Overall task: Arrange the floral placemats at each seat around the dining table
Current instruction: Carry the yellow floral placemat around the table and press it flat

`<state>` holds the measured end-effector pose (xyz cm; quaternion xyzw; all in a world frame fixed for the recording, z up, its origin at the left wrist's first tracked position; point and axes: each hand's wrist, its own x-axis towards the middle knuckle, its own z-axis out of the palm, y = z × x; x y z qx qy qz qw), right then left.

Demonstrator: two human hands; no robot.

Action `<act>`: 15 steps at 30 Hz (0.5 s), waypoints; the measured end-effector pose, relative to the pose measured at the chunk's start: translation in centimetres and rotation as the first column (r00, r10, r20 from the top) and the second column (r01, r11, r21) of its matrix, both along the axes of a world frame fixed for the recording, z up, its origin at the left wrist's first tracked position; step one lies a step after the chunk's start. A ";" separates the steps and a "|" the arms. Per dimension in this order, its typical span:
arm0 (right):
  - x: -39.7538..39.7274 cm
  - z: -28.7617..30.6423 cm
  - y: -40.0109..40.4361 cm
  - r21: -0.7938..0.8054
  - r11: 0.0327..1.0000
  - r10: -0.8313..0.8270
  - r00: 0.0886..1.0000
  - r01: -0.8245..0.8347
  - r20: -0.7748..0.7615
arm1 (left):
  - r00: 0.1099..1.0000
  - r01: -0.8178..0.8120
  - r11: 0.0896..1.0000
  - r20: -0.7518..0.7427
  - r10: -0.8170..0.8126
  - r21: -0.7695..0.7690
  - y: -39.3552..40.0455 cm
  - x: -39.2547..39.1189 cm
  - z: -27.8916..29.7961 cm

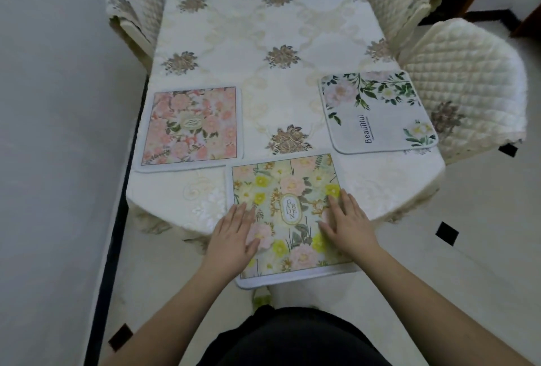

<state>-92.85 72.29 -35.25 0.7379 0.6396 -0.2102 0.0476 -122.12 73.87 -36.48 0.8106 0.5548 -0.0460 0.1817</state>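
On the near placemat (288, 213) (yellow blooms), both hands flat, fingers spread.

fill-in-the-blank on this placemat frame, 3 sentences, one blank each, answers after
1. Both hands, left hand and right hand, lie flat on the placemat whose label reads ____.
2. The white placemat printed "Beautiful" lies beside the ____ chair.
3. The number of placemats on the table is ____.

Answers: GARDEN; quilted; three
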 end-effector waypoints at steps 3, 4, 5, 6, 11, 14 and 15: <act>-0.1 -0.2 0.2 -0.012 1.000 -0.006 1.000 0.007 0.015 | 0.998 0.040 0.999 0.056 -0.038 -0.035 1.1 -0.3 -0.5; -0.2 -0.2 0.4 -0.024 1.000 -0.004 1.000 0.005 0.025 | 0.997 0.054 0.998 0.060 -0.051 -0.037 1.4 -0.5 -0.8; -0.2 -0.2 0.5 -0.042 0.999 -0.005 1.000 0.006 0.027 | 0.996 0.066 0.997 0.058 -0.063 -0.046 1.6 -0.5 -0.9; -0.2 -0.1 0.6 -0.058 0.998 -0.011 1.000 0.012 0.024 | 0.996 0.073 0.996 0.053 -0.071 -0.050 1.8 -0.5 -1.1; -0.4 -0.4 0.5 -0.053 0.998 -0.045 0.999 0.045 0.000 | 0.996 0.081 0.996 0.028 -0.080 -0.029 1.9 -0.7 -2.3; -0.2 -0.6 0.6 -0.067 0.995 -0.072 0.997 0.071 -0.007 | 0.996 0.047 0.999 0.072 -0.047 -0.007 1.7 -1.0 -3.0; -0.1 -0.7 0.8 -0.064 0.995 -0.072 0.997 0.072 0.003 | 0.997 0.016 1.000 0.075 -0.016 0.001 1.6 -1.0 -3.1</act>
